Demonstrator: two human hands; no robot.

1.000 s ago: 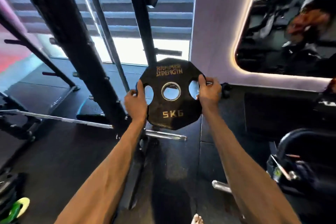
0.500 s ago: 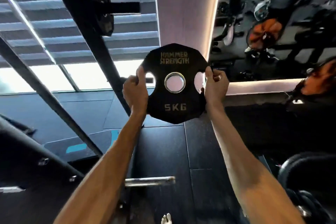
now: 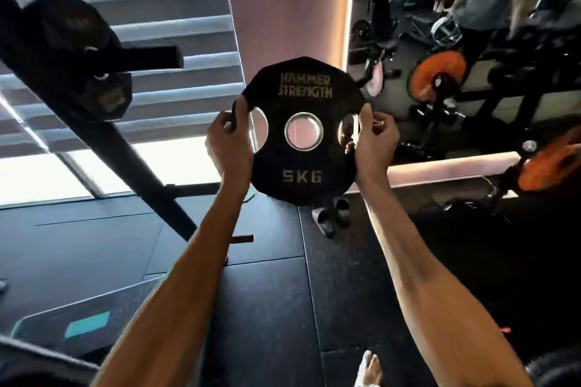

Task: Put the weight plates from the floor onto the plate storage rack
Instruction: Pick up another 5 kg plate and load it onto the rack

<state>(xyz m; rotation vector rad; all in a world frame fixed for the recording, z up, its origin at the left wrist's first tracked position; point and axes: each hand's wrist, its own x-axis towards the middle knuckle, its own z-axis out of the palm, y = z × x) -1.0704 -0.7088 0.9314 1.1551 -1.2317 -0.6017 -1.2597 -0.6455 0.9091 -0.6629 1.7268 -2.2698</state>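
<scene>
Gripping the black many-sided rubber weight plate (image 3: 314,97) by its side cut-outs, left hand (image 3: 228,148) and right hand (image 3: 375,143) hold it upright and aloft, farther right of the slanting black steel rack post (image 3: 94,135) than before. Another dark plate (image 3: 78,50) hangs on that post's peg (image 3: 151,56). Gold lettering reads HAMMER STRENGTH, 5KG.

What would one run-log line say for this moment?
phase: 5KG plate off floor, not yet racked | left hand: grips its left slot | right hand: grips its right slot | rack peg: holds another plate
</scene>
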